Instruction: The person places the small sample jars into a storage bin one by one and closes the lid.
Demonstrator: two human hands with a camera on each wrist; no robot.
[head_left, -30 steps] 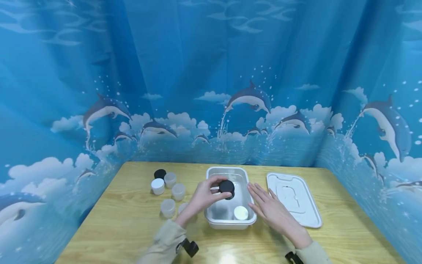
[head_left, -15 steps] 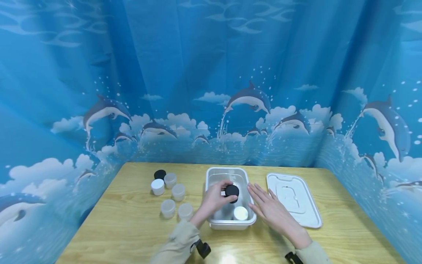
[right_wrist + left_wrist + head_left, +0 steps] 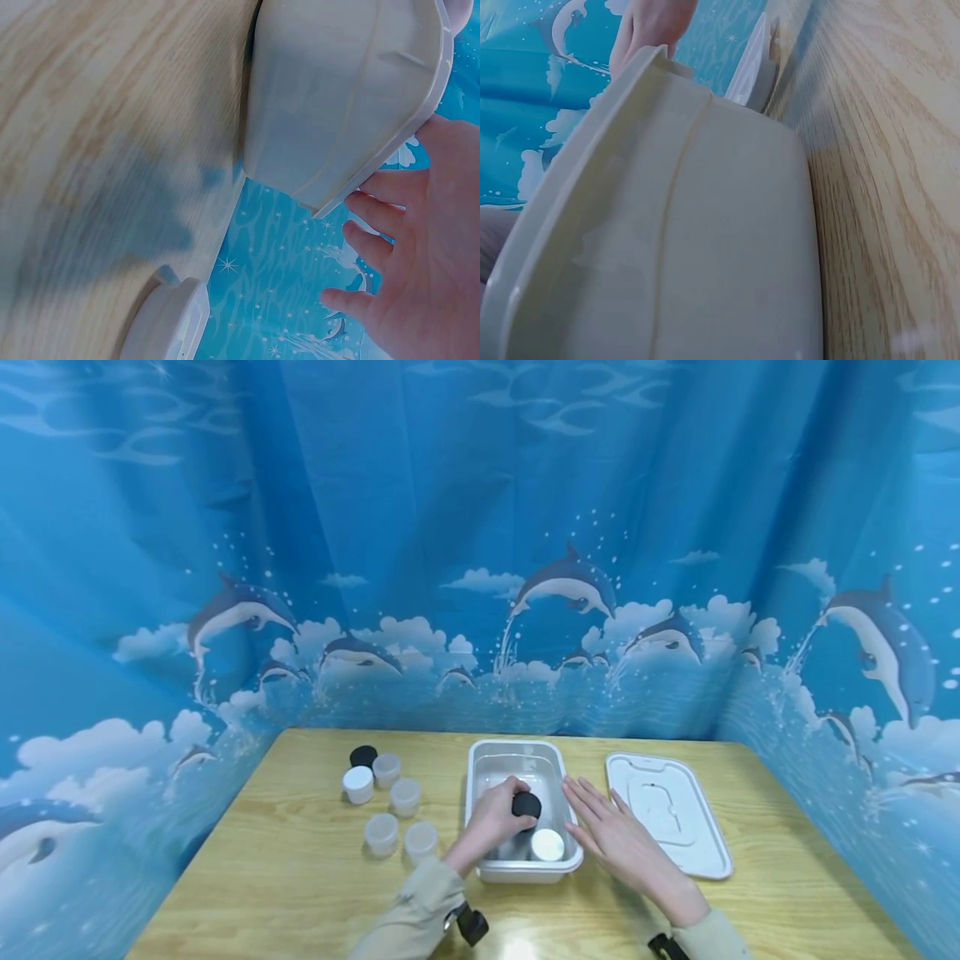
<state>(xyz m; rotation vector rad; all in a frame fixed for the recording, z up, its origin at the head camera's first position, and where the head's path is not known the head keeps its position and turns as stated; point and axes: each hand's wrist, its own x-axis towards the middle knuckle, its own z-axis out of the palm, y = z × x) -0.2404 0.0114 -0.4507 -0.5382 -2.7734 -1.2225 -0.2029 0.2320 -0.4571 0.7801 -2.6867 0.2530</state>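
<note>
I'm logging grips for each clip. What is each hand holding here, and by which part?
The left hand grips the black-lidded jar by its lid, inside the bin. The right hand holds nothing.

I see beige sleeves (image 3: pixel 408 906) on both arms, nearest the table's (image 3: pixel 300 877) front edge; black wrist-mounted cameras (image 3: pixel 471 925) strapped at each cuff; bare hands.

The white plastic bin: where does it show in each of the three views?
Head: white plastic bin at table centre, between both hands.
Left wrist: its outer wall fills most of the picture.
Right wrist: its wall and rim at upper right.
Shared landmark: the flat white lid.
</note>
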